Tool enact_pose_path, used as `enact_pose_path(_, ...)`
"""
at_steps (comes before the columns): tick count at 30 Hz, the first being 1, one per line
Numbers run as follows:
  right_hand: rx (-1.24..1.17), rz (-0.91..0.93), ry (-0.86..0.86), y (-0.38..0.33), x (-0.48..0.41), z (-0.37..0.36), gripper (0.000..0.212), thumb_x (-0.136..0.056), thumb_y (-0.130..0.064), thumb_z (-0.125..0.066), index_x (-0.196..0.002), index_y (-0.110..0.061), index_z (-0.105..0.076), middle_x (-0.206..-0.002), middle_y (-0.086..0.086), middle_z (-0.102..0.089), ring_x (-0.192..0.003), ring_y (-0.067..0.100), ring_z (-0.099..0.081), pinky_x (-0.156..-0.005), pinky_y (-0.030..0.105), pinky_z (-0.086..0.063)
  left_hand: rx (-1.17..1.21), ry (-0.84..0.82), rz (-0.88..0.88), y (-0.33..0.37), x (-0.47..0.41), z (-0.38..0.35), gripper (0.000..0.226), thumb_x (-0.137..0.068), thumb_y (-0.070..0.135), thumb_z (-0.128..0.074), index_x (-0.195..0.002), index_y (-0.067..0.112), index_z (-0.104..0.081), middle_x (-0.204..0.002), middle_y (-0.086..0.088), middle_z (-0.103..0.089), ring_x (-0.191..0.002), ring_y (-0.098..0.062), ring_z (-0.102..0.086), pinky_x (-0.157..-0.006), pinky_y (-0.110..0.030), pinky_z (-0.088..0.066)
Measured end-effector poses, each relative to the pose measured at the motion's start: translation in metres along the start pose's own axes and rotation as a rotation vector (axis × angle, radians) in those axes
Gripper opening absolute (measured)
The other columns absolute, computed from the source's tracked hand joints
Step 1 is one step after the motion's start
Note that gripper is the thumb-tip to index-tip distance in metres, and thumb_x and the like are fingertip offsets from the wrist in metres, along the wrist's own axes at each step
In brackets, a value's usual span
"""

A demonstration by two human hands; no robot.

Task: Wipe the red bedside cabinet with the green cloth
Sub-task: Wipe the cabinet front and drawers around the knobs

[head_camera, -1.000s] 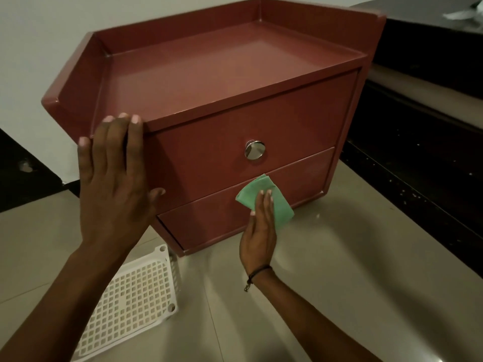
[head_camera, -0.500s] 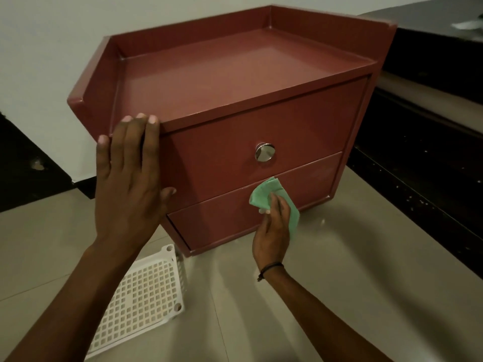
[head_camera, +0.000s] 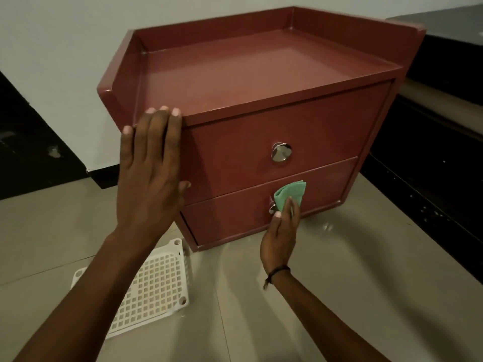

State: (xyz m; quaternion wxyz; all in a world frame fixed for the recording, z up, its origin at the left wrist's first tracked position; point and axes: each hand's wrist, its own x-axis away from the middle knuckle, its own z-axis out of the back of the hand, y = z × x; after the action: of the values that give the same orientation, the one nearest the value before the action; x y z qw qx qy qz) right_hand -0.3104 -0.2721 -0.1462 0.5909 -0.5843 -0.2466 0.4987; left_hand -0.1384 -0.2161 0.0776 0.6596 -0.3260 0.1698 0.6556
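Note:
The red bedside cabinet (head_camera: 235, 82) stands on a tiled floor against a white wall, with a rimmed top and two drawers. The upper drawer has a round metal knob (head_camera: 281, 152). My left hand (head_camera: 150, 165) lies flat against the cabinet's front left corner, fingertips over the top edge. My right hand (head_camera: 281, 236) presses the folded green cloth (head_camera: 291, 193) onto the lower drawer front, over its knob (head_camera: 271, 207), which peeks out at the cloth's left edge.
A white plastic grid tray (head_camera: 154, 286) lies on the floor at the cabinet's front left, partly under my left forearm. Dark low furniture (head_camera: 439, 158) runs along the right side. A dark panel (head_camera: 31, 147) stands at the left wall.
My right hand has bunched the cloth and slid it slightly up the lower drawer, uncovering the edge of the lower knob. My left hand stays on the corner. The view has shifted left.

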Motion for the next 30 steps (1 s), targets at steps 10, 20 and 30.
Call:
enact_pose_path(10, -0.072, -0.044, 0.138, 0.014, -0.067, 0.010, 0.063, -0.105, -0.044, -0.030, -0.157, -0.011, -0.016, -0.167, 0.002, 0.000, -0.154, 0.015, -0.006, -0.123, 0.024, -0.012, -0.030, -0.010, -0.040, -0.007, 0.000, -0.001, 0.132, -0.059, 0.025, -0.095, -0.160, 0.007, -0.013, -0.162, -0.016, -0.022, -0.154, -0.031, -0.014, -0.126, -0.047, -0.006)
enact_pose_path(20, -0.022, -0.132, 0.376, 0.019, -0.117, 0.026, 0.059, -0.100, -0.032, -0.037, -0.146, 0.004, -0.040, -0.152, 0.022, -0.040, -0.143, 0.036, -0.035, -0.119, 0.045, -0.025, -0.013, 0.002, -0.010, -0.003, 0.000, -0.001, 0.132, -0.058, 0.018, -0.095, -0.160, 0.008, -0.013, -0.163, -0.014, -0.021, -0.154, -0.030, -0.013, -0.127, -0.044, -0.002)
enact_pose_path(30, 0.030, 0.025, 0.191, 0.056, -0.076, 0.016, 0.051, -0.106, -0.024, -0.032, -0.153, -0.002, -0.030, -0.163, 0.016, -0.020, -0.152, 0.025, -0.018, -0.123, 0.043, -0.020, -0.016, -0.004, -0.021, -0.006, 0.000, 0.000, 0.132, -0.058, 0.023, -0.096, -0.160, 0.008, -0.014, -0.162, -0.015, -0.022, -0.153, -0.031, -0.015, -0.126, -0.043, -0.001)
